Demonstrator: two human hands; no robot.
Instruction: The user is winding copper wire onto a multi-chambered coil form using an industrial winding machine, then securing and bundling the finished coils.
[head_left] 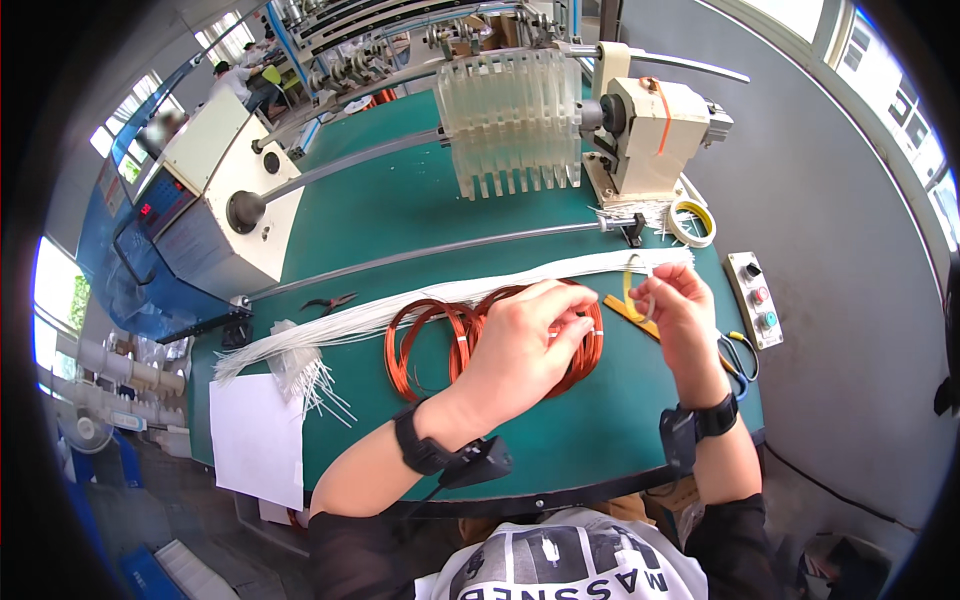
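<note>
My left hand hovers over two coils of reddish-brown enamelled wire, its thumb and fingers curled toward each other in a pinch. Whatever lies between those fingertips is too small to make out. To the right, my raised right hand pinches a thin pale strip, which dangles below the fingertips. A yellowish strip shows just left of that hand, and a yellow ruler-like bar lies on the table beneath. Behind the coils runs a long bundle of thin white tubes.
A winding machine carries a shaft with a clear slotted former. Around the green table lie a tape roll, pliers, blue-handled scissors, white paper and short tubes in a bag. A button box sits right.
</note>
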